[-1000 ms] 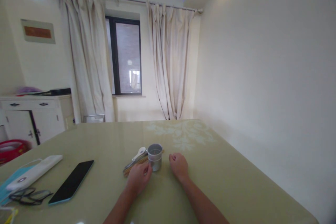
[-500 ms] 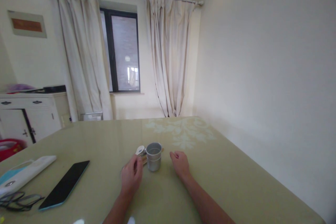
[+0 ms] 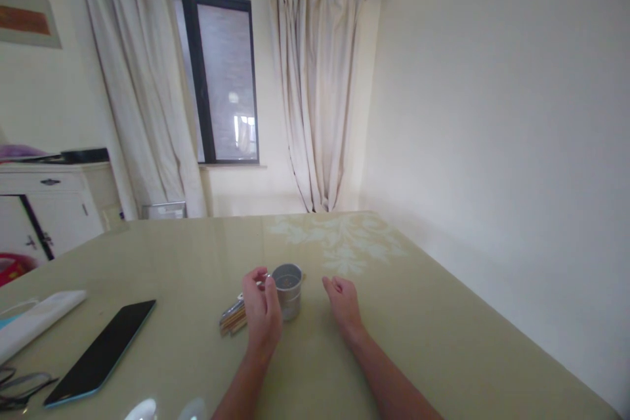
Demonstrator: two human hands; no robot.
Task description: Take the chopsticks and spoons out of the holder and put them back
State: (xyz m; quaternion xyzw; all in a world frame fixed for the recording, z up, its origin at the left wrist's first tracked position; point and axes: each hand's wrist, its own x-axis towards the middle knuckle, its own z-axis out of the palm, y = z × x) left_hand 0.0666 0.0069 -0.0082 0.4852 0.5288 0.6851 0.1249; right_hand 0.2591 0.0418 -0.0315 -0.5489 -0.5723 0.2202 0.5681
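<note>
A grey metal cup (image 3: 289,302) stands upright on the table, with a few small light spots visible inside it. At its left side, my left hand (image 3: 263,312) has curled fingers and thumb closed at the rim by the handle, which they mostly hide. Behind and left of that hand lies a bundle of thin sticks or utensil handles (image 3: 233,320), some wooden and some metallic. My hand covers their far ends. My right hand (image 3: 343,303) rests on the table right of the cup, loosely fisted and apart from it, with nothing showing in it.
Left on the table (image 3: 197,275) are a dark phone-like slab (image 3: 103,351), eyeglasses (image 3: 24,387) and a long white object (image 3: 46,315). White shiny shapes (image 3: 142,409) show at the near edge. A wall (image 3: 492,144) runs along the table's right side.
My left hand has moved right, from the bundle to the cup's side, uncovering the sticks' near ends. The right hand stays fisted in about the same place. The view has tilted down slightly.
</note>
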